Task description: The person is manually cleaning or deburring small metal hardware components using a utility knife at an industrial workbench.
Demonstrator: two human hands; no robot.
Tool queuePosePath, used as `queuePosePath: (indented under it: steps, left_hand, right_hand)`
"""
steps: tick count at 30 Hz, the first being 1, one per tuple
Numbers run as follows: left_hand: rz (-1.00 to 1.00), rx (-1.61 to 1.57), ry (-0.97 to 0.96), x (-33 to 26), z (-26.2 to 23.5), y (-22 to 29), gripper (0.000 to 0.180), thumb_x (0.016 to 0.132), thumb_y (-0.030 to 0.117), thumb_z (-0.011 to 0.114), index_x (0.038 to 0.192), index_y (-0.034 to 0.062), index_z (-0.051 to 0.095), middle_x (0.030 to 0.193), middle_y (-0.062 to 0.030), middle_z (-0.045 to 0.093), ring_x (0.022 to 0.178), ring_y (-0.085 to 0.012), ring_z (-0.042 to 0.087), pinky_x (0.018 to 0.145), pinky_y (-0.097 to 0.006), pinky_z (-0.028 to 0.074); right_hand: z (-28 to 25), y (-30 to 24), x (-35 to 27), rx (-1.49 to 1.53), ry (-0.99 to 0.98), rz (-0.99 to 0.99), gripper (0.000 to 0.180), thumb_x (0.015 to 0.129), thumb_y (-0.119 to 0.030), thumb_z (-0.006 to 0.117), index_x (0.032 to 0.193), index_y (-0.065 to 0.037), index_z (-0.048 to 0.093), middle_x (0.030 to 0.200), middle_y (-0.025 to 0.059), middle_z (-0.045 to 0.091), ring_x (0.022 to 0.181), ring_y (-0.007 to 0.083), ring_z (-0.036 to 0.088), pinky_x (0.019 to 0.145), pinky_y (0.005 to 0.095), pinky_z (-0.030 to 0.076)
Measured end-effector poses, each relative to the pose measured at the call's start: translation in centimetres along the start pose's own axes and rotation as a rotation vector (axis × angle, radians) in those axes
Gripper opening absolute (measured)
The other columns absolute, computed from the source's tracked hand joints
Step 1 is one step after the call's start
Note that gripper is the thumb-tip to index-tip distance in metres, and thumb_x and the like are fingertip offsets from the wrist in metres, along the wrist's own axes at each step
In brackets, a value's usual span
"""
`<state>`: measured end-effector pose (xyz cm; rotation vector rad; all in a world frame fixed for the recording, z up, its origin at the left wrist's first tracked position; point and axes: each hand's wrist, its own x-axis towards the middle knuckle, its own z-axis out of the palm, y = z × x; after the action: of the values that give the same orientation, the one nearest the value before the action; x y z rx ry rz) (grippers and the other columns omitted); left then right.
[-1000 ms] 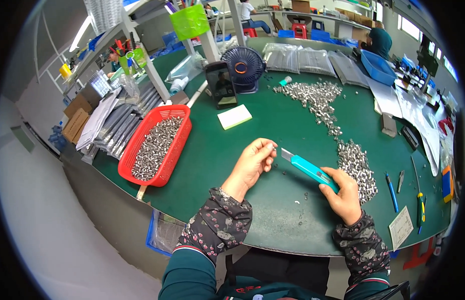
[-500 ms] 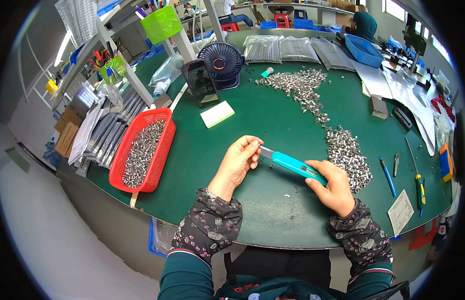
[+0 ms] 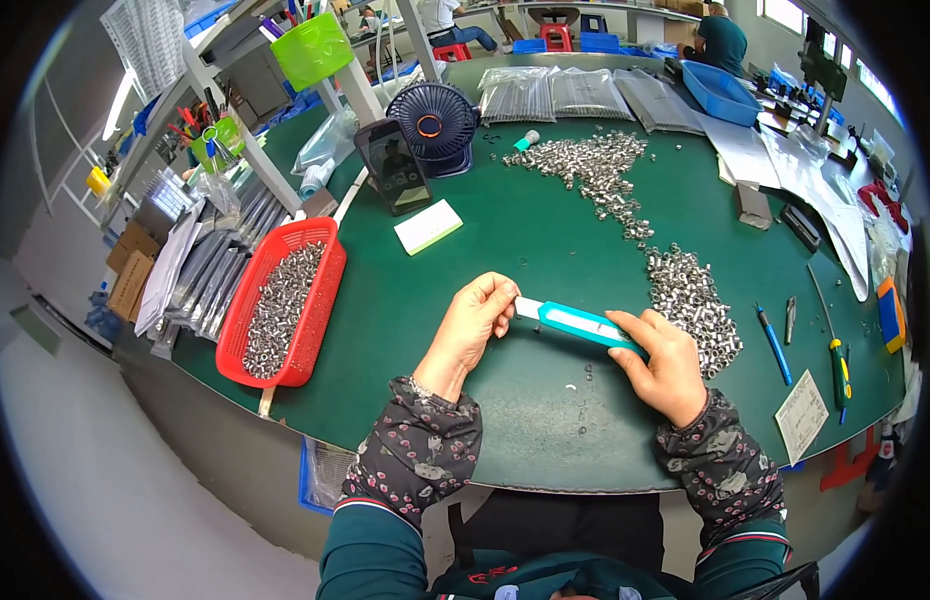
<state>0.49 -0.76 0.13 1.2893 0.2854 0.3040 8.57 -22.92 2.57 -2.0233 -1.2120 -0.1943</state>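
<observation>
My right hand (image 3: 667, 366) is wrapped round the turquoise handle of a box cutter (image 3: 582, 323). Its bare blade points left and meets the fingertips of my left hand (image 3: 477, 318). There my left thumb and fingers are pinched together; whatever small piece they may hold is hidden. Just beyond my right hand lies a heap of small shiny metal sleeves (image 3: 697, 316), and a looser heap of them (image 3: 585, 165) spreads farther back. A few tiny dark rings and a white scrap (image 3: 571, 387) lie on the green tabletop (image 3: 525, 440) below the knife.
At the left edge a red basket (image 3: 330, 285) holds more metal sleeves. A phone (image 3: 395, 167), a small fan (image 3: 435, 128) and a white card (image 3: 428, 227) stand or lie behind my hands. To the right are a blue pen (image 3: 774, 345), a screwdriver (image 3: 840, 375) and a paper slip (image 3: 802, 417).
The box cutter has rolled slightly in my right hand, so its blade and handle now catch bright light. My left hand stays pinched at the blade tip. The whole view has shifted a little.
</observation>
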Motion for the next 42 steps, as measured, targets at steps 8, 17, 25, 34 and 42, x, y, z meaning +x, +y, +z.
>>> queuePosePath:
  steps: [8, 17, 25, 34, 42]
  left_hand:
    - [-0.038, 0.026, 0.0, -0.1, 0.0, 0.0, 0.022, 0.083, 0.026, 0.051, 0.071, 0.0077, 0.048, 0.059, 0.0034, 0.041, 0.049, -0.0032, 0.036, 0.041, -0.016, 0.03]
    - [-0.112, 0.005, -0.047, 0.0, -0.1, 0.3, 0.024, 0.083, 0.026, 0.049, 0.066, 0.0101, 0.045, 0.059, 0.0049, 0.036, 0.048, -0.0025, 0.031, 0.039, -0.017, 0.027]
    - [-0.24, -0.015, -0.162, 0.0, -1.0, 0.5, 0.023, 0.082, 0.024, 0.05, 0.065, 0.0099, 0.045, 0.057, 0.0056, 0.035, 0.044, -0.002, 0.027, 0.037, -0.017, 0.022]
    - [-0.303, 0.007, -0.245, -0.1, -1.4, 0.6, 0.022, 0.081, 0.023, 0.051, 0.064, 0.0098, 0.044, 0.054, 0.0056, 0.035, 0.042, -0.0019, 0.024, 0.036, -0.018, 0.02]
    - [-0.194, -0.07, -0.201, -0.4, -0.7, 0.7, 0.022, 0.082, 0.025, 0.05, 0.07, 0.008, 0.047, 0.057, 0.0039, 0.038, 0.044, -0.0024, 0.029, 0.037, -0.016, 0.024]
  right_hand:
    - [0.1, -0.1, 0.2, -0.138, 0.044, -0.074, 0.033, 0.065, -0.013, 0.062, 0.096, -0.009, 0.055, 0.066, 0.0061, 0.044, 0.058, 0.022, 0.048, 0.049, 0.0323, 0.039]
    - [-0.1, 0.2, 0.2, -0.191, 0.06, -0.149, 0.036, 0.062, -0.01, 0.064, 0.097, -0.008, 0.054, 0.066, 0.0061, 0.044, 0.06, 0.0214, 0.048, 0.05, 0.0321, 0.04]
    - [-0.7, 0.2, 0.6, -0.253, 0.068, -0.245, 0.04, 0.059, -0.009, 0.065, 0.098, -0.008, 0.054, 0.065, 0.0062, 0.042, 0.059, 0.0216, 0.047, 0.051, 0.0322, 0.039]
    - [-1.3, 0.2, 1.0, -0.444, 0.109, -0.388, 0.044, 0.055, -0.01, 0.064, 0.098, -0.008, 0.056, 0.067, 0.0045, 0.043, 0.058, 0.0197, 0.043, 0.051, 0.0301, 0.035]
    - [-1.7, 0.1, 1.0, -0.411, 0.148, -0.417, 0.04, 0.059, -0.009, 0.06, 0.099, -0.01, 0.057, 0.063, 0.0034, 0.041, 0.055, 0.0173, 0.043, 0.047, 0.0292, 0.036]
